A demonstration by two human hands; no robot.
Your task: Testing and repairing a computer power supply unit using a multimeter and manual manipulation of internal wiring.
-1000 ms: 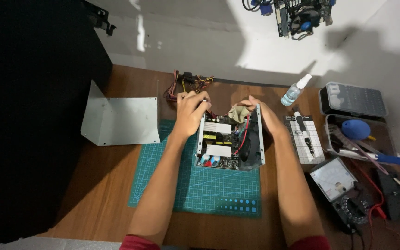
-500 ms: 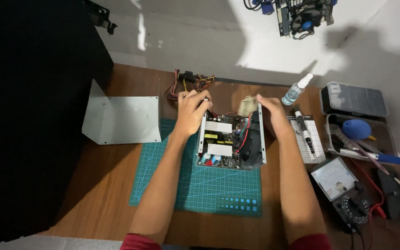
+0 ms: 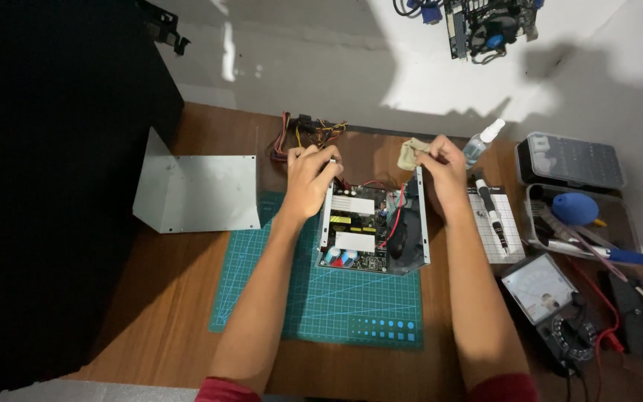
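Green cutting mat (image 3: 321, 305) near edge of wooden bench (image 3: 173, 298). Open power supply box (image 3: 373, 227) on mat's far part, circuit board + black fan showing inside. Left hand (image 3: 308, 181) on box's far-left corner, fingers curled tog. against it; what they pinch – can't tell. Right hand (image 3: 442, 175) at far-right corner, fingers clamped on beige cloth (image 3: 412, 154). Wire bundle (image 3: 306, 134) just beyond box. Metal cover (image 3: 199, 192) left of mat. Meter (image 3: 541, 286) on right; spray bottle (image 3: 481, 141) by right hand.
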